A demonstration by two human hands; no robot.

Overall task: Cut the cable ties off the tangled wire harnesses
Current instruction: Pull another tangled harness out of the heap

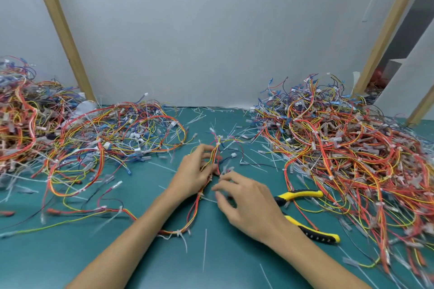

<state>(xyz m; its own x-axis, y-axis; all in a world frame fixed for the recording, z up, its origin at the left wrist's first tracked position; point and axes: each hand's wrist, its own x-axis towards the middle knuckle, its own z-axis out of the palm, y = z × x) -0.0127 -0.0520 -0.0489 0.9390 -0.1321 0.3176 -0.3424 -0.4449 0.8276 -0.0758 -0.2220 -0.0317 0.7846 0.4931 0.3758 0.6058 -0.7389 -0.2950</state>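
Blur smears the fingers (pixel 220 186) of the right hand (pixel 247 202), which are bent just beside the wire harness (pixel 195 206). I cannot tell whether they pinch a strand or a tie, or hold nothing. The left hand (pixel 193 171) reads plainer: its fingers are curled round the harness at mid-counter. Red, yellow and orange leads fan out above the grip, and the rest loops down toward me and passes under the left forearm. A white cable tie (pixel 179 233) sits on that lower loop.

The pliers (pixel 305 193) lie on the counter just right of the right hand, yellow-and-black handles spread, the head hidden behind the wrist.

One heap of harnesses (pixel 112 129) lies to the left, and another (pixel 18 112) is cut off at the left edge. A larger heap (pixel 347 148) runs off the right edge, its ties too small to pick out. Loose white tie tails (pixel 205 248) litter the green counter (pixel 234 270).

Behind stands a white panel wall (pixel 211 30) with slanted wooden battens (pixel 62 28). Past the right one is a dim gap holding something red that I cannot identify.
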